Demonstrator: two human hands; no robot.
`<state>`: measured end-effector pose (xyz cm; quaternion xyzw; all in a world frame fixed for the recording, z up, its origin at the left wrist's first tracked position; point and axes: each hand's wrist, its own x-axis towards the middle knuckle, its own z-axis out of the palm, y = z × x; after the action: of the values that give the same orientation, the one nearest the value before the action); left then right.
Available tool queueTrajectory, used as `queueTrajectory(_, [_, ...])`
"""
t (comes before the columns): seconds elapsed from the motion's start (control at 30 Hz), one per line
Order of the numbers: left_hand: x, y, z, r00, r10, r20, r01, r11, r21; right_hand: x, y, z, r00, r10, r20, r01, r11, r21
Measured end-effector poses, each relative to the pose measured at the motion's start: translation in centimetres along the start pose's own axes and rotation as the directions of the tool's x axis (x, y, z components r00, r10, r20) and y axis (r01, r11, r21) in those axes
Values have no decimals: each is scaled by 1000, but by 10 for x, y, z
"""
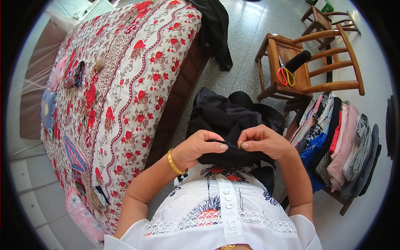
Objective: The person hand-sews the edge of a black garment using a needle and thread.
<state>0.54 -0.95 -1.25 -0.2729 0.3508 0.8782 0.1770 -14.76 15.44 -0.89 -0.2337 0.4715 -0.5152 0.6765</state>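
Black cloth (225,121) lies bunched over my lap and knees, one edge of it raised between my hands. My left hand (199,148), with a gold bangle at the wrist, pinches that edge between thumb and fingers. On the other side, my right hand (266,141) is closed on the same edge, thumb against fingertips. Whether anything small sits in the right fingertips is too fine to make out. Both hands are close together in front of my white patterned top (208,204).
To the left stands a bed (137,83) with a floral cover and small folded items. A wooden chair (279,46) at right carries scissors (286,76) and a black thread spool (298,61). Folded clothes (341,150) are stacked nearby. Dark cloth (214,31) hangs off the bed.
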Motion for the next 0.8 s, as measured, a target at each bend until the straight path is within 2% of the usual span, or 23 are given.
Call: queueTrajectory(0.8, [-1, -1, -1, 999, 20, 31, -18, 998, -54, 8, 3, 2, 998, -45, 42, 48, 997, -52])
